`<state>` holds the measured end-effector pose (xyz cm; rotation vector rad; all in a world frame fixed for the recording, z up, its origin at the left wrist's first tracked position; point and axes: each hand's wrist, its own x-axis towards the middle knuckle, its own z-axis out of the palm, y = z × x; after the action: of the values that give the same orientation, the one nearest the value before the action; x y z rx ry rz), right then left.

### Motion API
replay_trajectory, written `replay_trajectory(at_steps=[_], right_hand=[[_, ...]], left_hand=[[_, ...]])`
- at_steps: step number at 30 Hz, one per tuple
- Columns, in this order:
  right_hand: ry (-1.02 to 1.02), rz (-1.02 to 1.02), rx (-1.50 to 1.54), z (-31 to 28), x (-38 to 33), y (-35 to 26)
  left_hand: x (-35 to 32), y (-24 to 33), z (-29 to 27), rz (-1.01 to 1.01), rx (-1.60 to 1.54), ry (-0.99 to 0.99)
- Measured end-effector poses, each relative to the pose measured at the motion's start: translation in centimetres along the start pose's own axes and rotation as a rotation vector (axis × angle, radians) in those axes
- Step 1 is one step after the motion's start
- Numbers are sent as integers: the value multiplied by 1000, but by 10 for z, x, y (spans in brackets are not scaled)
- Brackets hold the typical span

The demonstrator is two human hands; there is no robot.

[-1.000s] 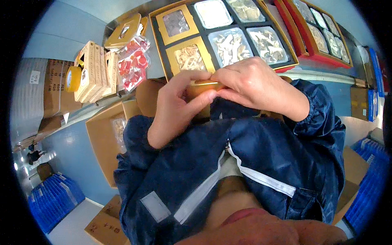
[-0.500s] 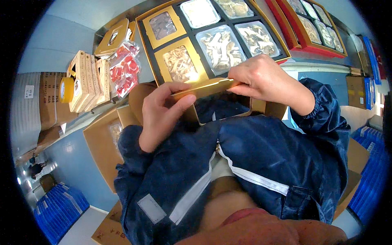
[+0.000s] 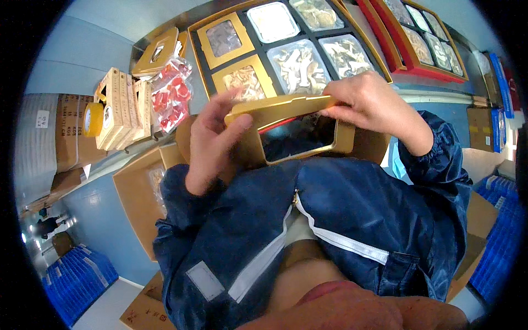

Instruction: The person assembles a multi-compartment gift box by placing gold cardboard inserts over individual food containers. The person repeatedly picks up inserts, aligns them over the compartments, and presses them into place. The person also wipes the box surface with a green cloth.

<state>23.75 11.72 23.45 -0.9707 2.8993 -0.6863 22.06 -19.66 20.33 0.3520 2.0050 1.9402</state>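
Close to my chest I hold a gold cardboard box [image 3: 279, 108] with a large window opening [image 3: 301, 137]. A thin red edge shows inside along the window's far side. My left hand [image 3: 212, 143] is around the box's left end, thumb on the near side and blurred fingers beyond it. With thumb and fingers, my right hand [image 3: 374, 102] pinches the upper right edge. Just past the box lies a large gift box [image 3: 196, 65] with black dividers. It holds two gold window boxes [image 3: 217, 70] and several clear packs of dried mushrooms [image 3: 301, 67].
At the left are stacked printed cartons [image 3: 118, 113], a yellow tape roll [image 3: 93, 119], red plastic-wrapped pieces [image 3: 173, 99] and flat gold cardboard [image 3: 157, 52]. A red gift box [image 3: 434, 75] stands at the far right. An open brown carton [image 3: 132, 190] sits low at the left.
The gold box has tilted, so more of its windowed face shows. My right hand has shifted slightly right along its edge. My left fingers have lifted and blurred.
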Motion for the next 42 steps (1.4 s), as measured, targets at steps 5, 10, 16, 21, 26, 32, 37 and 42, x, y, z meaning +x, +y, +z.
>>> replay_trajectory(at_steps=[5, 10, 16, 21, 26, 32, 37, 42], right_hand=[[208, 330, 317, -17, 9, 27], [214, 521, 813, 58, 41, 30], [536, 221, 169, 77, 60, 14], [232, 187, 528, 53, 83, -33], [179, 249, 815, 57, 88, -23], [132, 259, 1033, 61, 92, -15], [122, 288, 1163, 57, 91, -7], [351, 376, 798, 31, 106, 37]], left_hand=[[22, -23, -16, 118, -547, -338], [27, -34, 2, 67, -650, -294], [42, -23, -3, 26, -481, -90], [53, -31, 0, 97, -493, 35], [57, -31, 4, 120, -541, 52], [58, -32, 4, 134, -591, 47], [60, -34, 4, 124, -619, 42], [56, -30, -24, 157, -610, 143]])
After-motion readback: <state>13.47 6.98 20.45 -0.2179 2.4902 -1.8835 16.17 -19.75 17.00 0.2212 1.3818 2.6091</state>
